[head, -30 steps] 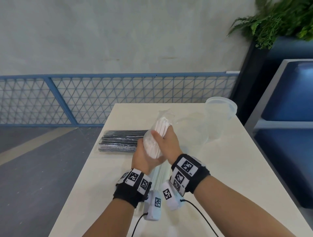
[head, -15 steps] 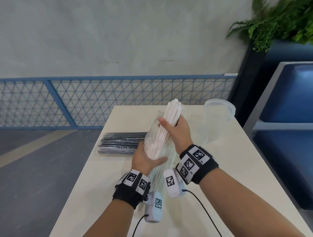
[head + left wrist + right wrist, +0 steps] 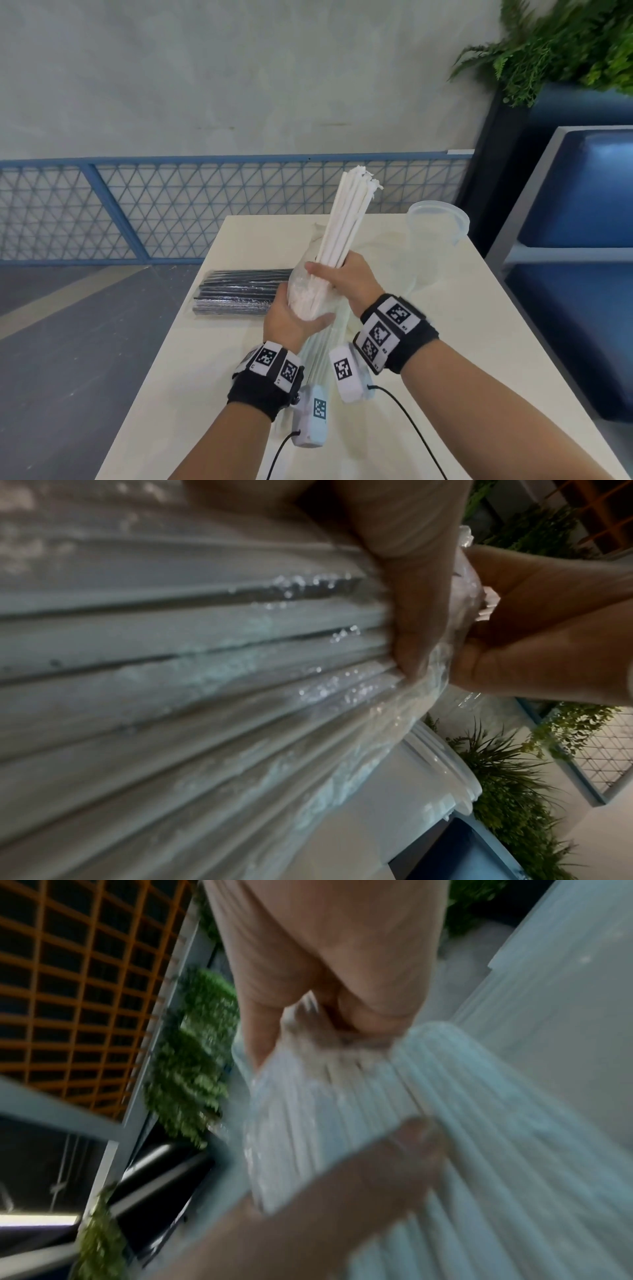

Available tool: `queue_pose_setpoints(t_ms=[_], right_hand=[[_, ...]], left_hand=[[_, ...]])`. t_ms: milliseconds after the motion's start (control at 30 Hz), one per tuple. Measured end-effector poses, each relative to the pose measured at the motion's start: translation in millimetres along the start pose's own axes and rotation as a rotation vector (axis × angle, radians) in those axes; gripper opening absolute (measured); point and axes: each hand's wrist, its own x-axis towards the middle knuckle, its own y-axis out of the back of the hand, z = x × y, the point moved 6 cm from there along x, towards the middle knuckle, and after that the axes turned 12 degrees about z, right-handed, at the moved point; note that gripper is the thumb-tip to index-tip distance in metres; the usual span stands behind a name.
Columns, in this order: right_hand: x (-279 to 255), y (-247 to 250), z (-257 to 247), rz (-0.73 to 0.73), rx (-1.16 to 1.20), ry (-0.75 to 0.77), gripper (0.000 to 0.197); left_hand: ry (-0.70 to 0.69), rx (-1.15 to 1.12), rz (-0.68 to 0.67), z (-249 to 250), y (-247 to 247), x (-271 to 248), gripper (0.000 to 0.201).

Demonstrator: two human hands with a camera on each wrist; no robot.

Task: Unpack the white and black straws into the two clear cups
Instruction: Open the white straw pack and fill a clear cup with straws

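Observation:
My right hand grips a bundle of white straws that sticks up out of a clear plastic bag. My left hand holds that bag from below, over the middle of the table. More white straws fill the bag in the left wrist view, and the right wrist view shows the white straws blurred. A sealed pack of black straws lies flat on the table's left side. One clear cup stands upright at the far right; a second clear cup shows faintly beside it.
The cream table has its left edge close to the black pack. A blue mesh railing runs behind it. A blue seat and a planter with ferns stand to the right. Wrist-camera cables trail near the front edge.
My right hand has drawn the white straws up and away out of the bag, so much more of their length now stands clear. My left hand stays on the bag.

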Motion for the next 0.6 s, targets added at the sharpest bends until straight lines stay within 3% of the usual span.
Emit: queue_pose_setpoints(t_ms=[100,233,500,600], right_hand=[[0,5,-6,0.098,0.067,0.027,0.016],[17,30,-32,0.275,0.293,0.043,0.019],[37,54,-25,0.401,0.562,-0.170,0.013],[41,65,-26,0.417,0.573,-0.176,0.013]], left_hand=[[-0.012,0.002,-0.001,2,0,-1,0.079],[-0.009,-0.011,0.035,0,4,-1,0.079],[0.042,-0.039,0.063,-3,5,3,0.082],[0.060,-0.062,0.092,-1,7,4,0.084]])
